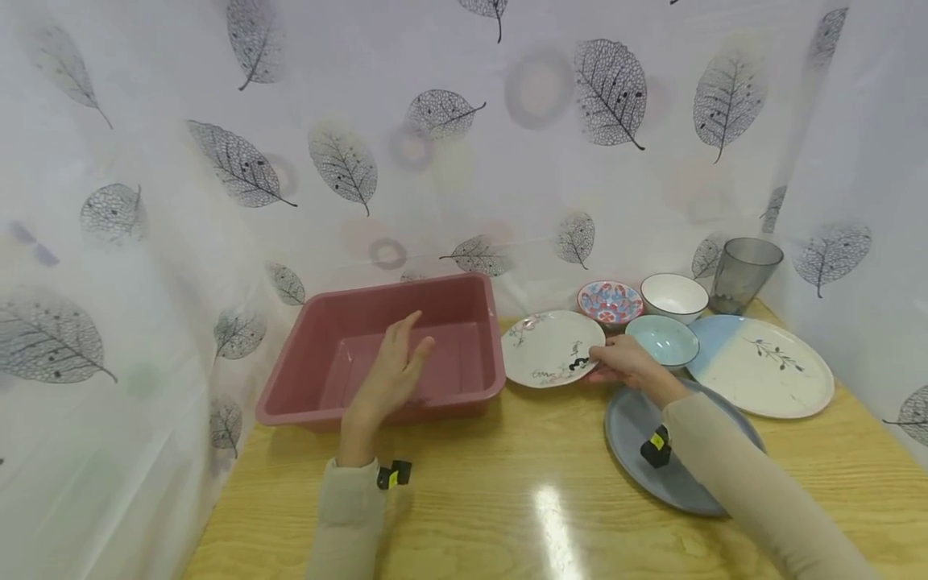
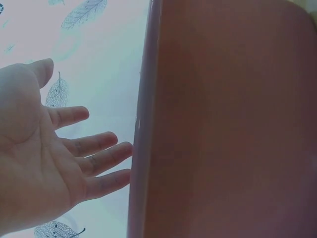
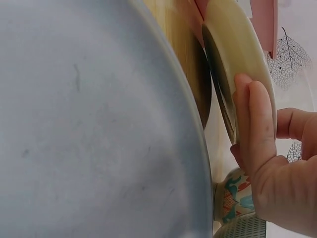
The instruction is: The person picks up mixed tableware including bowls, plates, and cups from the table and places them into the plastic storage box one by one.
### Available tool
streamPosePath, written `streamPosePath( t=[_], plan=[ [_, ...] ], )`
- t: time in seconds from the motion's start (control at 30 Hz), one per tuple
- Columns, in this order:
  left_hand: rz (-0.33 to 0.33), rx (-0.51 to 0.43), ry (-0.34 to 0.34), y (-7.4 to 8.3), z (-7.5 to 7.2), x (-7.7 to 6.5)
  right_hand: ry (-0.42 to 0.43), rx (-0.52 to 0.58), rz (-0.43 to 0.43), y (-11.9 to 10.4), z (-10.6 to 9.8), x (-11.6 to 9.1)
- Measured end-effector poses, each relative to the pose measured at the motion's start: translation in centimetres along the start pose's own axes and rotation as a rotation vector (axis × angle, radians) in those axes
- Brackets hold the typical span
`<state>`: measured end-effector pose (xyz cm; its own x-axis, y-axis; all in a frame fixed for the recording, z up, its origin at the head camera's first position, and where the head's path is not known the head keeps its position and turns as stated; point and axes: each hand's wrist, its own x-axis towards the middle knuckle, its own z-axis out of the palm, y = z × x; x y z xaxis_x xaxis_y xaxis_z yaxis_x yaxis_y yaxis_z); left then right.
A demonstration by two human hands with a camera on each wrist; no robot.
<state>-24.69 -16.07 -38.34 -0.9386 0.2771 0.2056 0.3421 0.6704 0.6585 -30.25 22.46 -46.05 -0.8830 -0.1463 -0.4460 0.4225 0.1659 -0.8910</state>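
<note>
In the head view my right hand [image 1: 625, 361] pinches the right edge of a white plate [image 1: 547, 346] with a floral pattern, thumb on top. The right wrist view has this plate [image 3: 242, 49] tilted, its underside showing, with fingers [image 3: 256, 111] beneath it. Over the front rim of a reddish-pink basin [image 1: 312, 354] is my left hand [image 1: 391, 370], its fingers spread and holding nothing. In the left wrist view the palm [image 2: 39, 148] faces the camera, fingertips right at the edge of the basin [image 2: 228, 124].
Right of the plate stand a red-and-blue patterned bowl [image 1: 611, 301], a white bowl [image 1: 674, 295], a pale green bowl [image 1: 663, 340] and a grey tumbler [image 1: 747, 274]. A blue-and-white plate [image 1: 761, 366] lies at the right. Beneath my right forearm is a grey plate [image 1: 638, 435].
</note>
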Motion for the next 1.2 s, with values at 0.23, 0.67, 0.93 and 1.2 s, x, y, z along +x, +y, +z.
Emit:
streamPosePath(
  t=[0.23,0.67,0.93,1.2],
  plan=[
    [0.005,-0.010,-0.001,-0.1,0.1,0.1,-0.011,-0.018,-0.046,-0.1,0.4,-0.9],
    [0.023,-0.006,0.011,-0.2,0.4,0.1,0.022,-0.054,-0.075,-0.8,0.8,-1.3],
    [0.027,-0.018,0.009,-0.2,0.4,0.0,0.050,-0.044,-0.097,-1.3,0.2,-1.8],
    [0.009,-0.007,0.000,-0.2,0.5,0.0,0.088,-0.016,-0.105,-1.7,-0.1,-2.1]
  ],
)
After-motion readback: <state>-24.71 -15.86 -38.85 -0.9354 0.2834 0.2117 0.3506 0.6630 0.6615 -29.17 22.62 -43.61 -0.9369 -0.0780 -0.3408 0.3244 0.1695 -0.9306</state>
